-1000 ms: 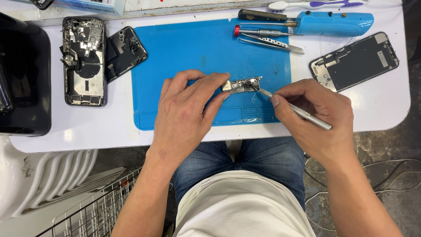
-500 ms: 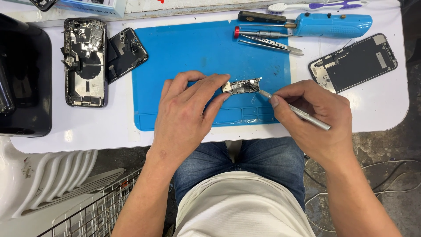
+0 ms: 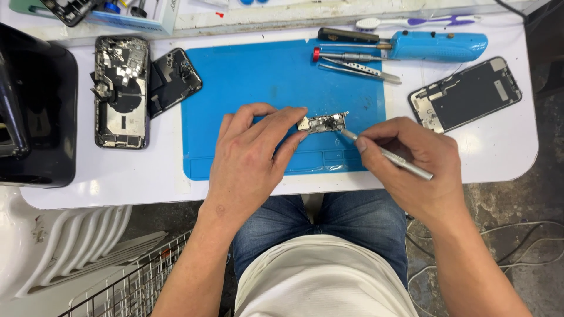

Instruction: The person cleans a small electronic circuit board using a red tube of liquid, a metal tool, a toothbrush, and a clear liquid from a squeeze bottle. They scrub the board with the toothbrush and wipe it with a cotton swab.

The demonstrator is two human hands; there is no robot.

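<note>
A small phone circuit board (image 3: 323,123) lies on the blue work mat (image 3: 258,76). My left hand (image 3: 249,155) pins its left end down with the fingertips. My right hand (image 3: 414,161) grips a thin silver metal tool (image 3: 390,157) like a pen. The tool's tip touches the board's right end.
An opened phone body (image 3: 121,91) and a dark back part (image 3: 174,79) lie left of the mat. A phone screen (image 3: 465,93) lies face down at the right. Tweezers (image 3: 359,69), a screwdriver (image 3: 346,57), a blue handled tool (image 3: 437,45) and a toothbrush (image 3: 417,22) lie behind. A black box (image 3: 35,105) stands far left.
The tool tip has slid slightly left along the board's right end. My left hand keeps holding the board. The view has shifted a little, so everything sits lower.
</note>
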